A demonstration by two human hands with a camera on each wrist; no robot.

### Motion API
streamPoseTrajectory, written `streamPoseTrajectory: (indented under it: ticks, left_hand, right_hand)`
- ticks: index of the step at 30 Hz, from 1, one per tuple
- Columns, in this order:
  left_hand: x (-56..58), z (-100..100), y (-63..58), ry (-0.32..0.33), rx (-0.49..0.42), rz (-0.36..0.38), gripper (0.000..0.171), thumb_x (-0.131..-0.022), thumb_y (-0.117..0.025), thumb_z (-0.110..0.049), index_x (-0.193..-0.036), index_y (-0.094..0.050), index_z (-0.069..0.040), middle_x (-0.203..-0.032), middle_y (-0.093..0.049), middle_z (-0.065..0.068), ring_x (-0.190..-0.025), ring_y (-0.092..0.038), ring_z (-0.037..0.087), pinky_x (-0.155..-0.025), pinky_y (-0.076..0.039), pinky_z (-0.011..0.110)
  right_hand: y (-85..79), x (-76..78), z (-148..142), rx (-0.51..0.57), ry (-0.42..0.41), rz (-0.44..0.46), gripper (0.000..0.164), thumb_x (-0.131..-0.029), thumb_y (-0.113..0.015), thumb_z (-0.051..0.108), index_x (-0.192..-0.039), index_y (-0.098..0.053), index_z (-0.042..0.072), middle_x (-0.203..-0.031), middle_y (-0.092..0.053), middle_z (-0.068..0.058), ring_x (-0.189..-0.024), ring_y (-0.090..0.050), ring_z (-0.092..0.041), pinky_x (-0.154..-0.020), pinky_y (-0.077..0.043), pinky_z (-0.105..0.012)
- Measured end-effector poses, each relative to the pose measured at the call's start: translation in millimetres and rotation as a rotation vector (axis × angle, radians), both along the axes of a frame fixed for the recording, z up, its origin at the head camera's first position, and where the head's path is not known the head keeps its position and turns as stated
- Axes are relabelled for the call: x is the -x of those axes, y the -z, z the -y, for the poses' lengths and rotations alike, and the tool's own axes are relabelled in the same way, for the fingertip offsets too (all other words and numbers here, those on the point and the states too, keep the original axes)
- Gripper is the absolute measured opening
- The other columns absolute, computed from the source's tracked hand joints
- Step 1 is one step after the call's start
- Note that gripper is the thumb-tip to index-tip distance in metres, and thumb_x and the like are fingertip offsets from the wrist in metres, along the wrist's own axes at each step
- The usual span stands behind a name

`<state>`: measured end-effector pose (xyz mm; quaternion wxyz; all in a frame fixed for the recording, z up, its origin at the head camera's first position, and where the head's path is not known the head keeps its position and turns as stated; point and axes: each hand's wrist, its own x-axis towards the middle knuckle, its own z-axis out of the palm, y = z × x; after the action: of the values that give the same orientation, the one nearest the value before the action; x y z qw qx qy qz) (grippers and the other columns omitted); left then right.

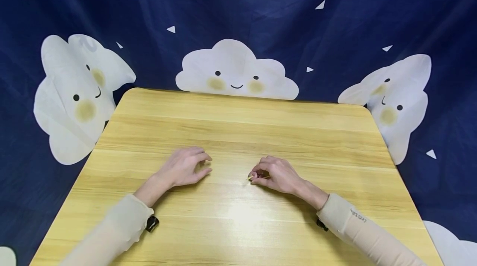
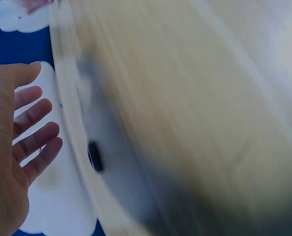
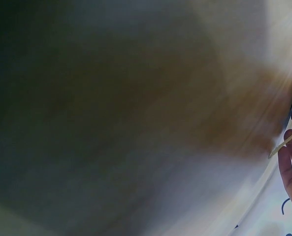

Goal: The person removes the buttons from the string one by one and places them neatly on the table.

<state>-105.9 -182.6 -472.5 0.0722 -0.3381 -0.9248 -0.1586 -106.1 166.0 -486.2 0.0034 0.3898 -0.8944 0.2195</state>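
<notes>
Behind the wooden table (image 1: 238, 131), cloud-print curtain (image 1: 357, 17), right grip (image 1: 276, 175) pinching thin yellow strand (image 3: 287, 141), left grip (image 1: 185, 167) relaxed.

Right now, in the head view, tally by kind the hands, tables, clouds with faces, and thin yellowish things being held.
Hands: 2 (left hand, right hand)
Thin yellowish strip: 1, apparently, in the right hand
Table: 1
Clouds with faces: 3
Total: 7
</notes>
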Motion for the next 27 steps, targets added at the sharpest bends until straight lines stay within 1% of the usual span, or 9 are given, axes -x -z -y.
streamPoseTrajectory:
  ticks: [4,6,10,14,20,24,27]
  left_hand:
    - [-4.1,-16.8,2.3,0.064,-0.042,0.015,0.028,-0.090,-0.080,-0.038,-0.109,-0.079,-0.017,-0.095,-0.073,-0.004,-0.080,-0.063,0.008,-0.070,-0.055,0.025]
    - [-5.3,-25.1,4.3,0.096,-0.057,0.023,0.028,-0.091,-0.080,-0.038,-0.109,-0.079,-0.016,-0.092,-0.072,-0.005,-0.077,-0.060,0.006,-0.068,-0.053,0.023]
    - [-5.8,-40.5,8.2,0.143,-0.067,0.030,0.029,-0.091,-0.079,-0.040,-0.110,-0.079,-0.017,-0.090,-0.071,-0.005,-0.078,-0.061,0.006,-0.068,-0.052,0.021]
    - [-5.2,-53.7,10.0,0.163,-0.062,0.037,0.031,-0.092,-0.078,-0.043,-0.111,-0.078,-0.018,-0.091,-0.071,-0.006,-0.080,-0.063,0.006,-0.069,-0.053,0.021]
    - [-6.6,-72.6,8.6,0.203,-0.042,0.056,0.035,-0.093,-0.076,-0.047,-0.112,-0.078,-0.018,-0.095,-0.073,-0.006,-0.082,-0.064,0.007,-0.071,-0.052,0.020]
    - [-7.4,-83.4,9.3,0.218,-0.039,0.033,0.033,-0.093,-0.075,-0.047,-0.110,-0.078,-0.018,-0.095,-0.074,-0.006,-0.082,-0.063,0.008,-0.069,-0.050,0.019]
    - [-7.0,-88.9,10.7,0.222,-0.043,0.003,0.030,-0.094,-0.075,-0.046,-0.108,-0.078,-0.019,-0.092,-0.072,-0.006,-0.079,-0.061,0.007,-0.066,-0.048,0.017]
  right_hand:
    - [0.1,0.0,0.4,-0.001,-0.001,-0.005,0.028,-0.087,-0.085,0.039,-0.106,-0.081,0.018,-0.093,-0.076,0.006,-0.079,-0.063,-0.007,-0.068,-0.051,-0.018]
    - [0.4,0.2,0.5,-0.001,-0.001,-0.007,0.028,-0.087,-0.085,0.039,-0.106,-0.081,0.019,-0.093,-0.076,0.007,-0.079,-0.064,-0.007,-0.068,-0.052,-0.019]
    - [0.7,0.4,0.8,-0.002,-0.001,-0.010,0.027,-0.087,-0.085,0.039,-0.105,-0.081,0.019,-0.093,-0.076,0.007,-0.080,-0.065,-0.007,-0.069,-0.053,-0.020]
    - [0.6,0.4,1.0,-0.006,-0.002,-0.005,0.027,-0.088,-0.085,0.040,-0.105,-0.081,0.019,-0.092,-0.076,0.007,-0.079,-0.064,-0.006,-0.069,-0.053,-0.020]
    - [0.6,0.5,1.0,-0.010,0.002,0.003,0.027,-0.088,-0.084,0.040,-0.105,-0.081,0.020,-0.091,-0.075,0.008,-0.078,-0.062,-0.004,-0.068,-0.051,-0.018]
    - [0.5,0.9,1.3,-0.011,-0.001,0.003,0.026,-0.089,-0.084,0.040,-0.105,-0.081,0.020,-0.091,-0.074,0.008,-0.078,-0.062,-0.004,-0.069,-0.052,-0.020]
    - [0.7,1.2,1.4,-0.018,-0.004,-0.001,0.026,-0.089,-0.084,0.040,-0.105,-0.081,0.020,-0.091,-0.074,0.008,-0.079,-0.062,-0.004,-0.070,-0.053,-0.021]
